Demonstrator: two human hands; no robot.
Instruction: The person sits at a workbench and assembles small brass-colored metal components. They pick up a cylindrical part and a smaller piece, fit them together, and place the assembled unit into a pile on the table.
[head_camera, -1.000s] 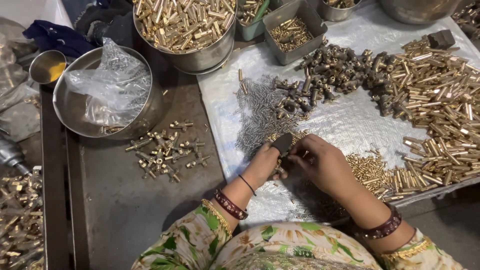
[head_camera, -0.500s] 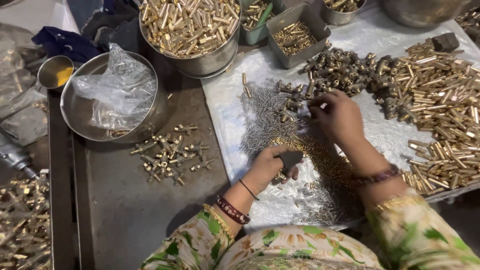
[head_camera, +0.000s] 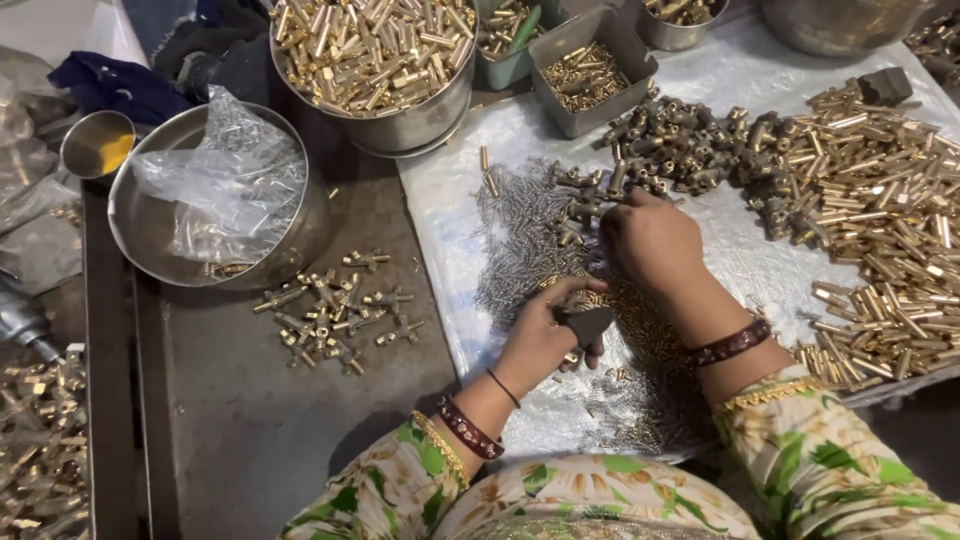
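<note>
We see the left hand (head_camera: 540, 335) closed around a small dark block (head_camera: 588, 323), its grip pinching the block over the white sheet (head_camera: 450, 200) that covers the bench. The right hand (head_camera: 650, 235) reaches further up the sheet, its fingertips down among the grey pins (head_camera: 520, 225) and the nearest dull brass fittings (head_camera: 660, 140); we cannot tell whether its grip has shut on a piece, since the fingers are curled under and hidden. Right of the sheet's middle lies a broad spread of brass tubes (head_camera: 880, 200). Left of the sheet, on the dark tray (head_camera: 230, 420), sits a small cluster of assembled fittings (head_camera: 335, 310), and beyond that a steel bowl (head_camera: 135, 215) holding a clear plastic bag (head_camera: 225, 180). Above the sheet's top edge stands a steel pot of brass tubes (head_camera: 375, 50).
</note>
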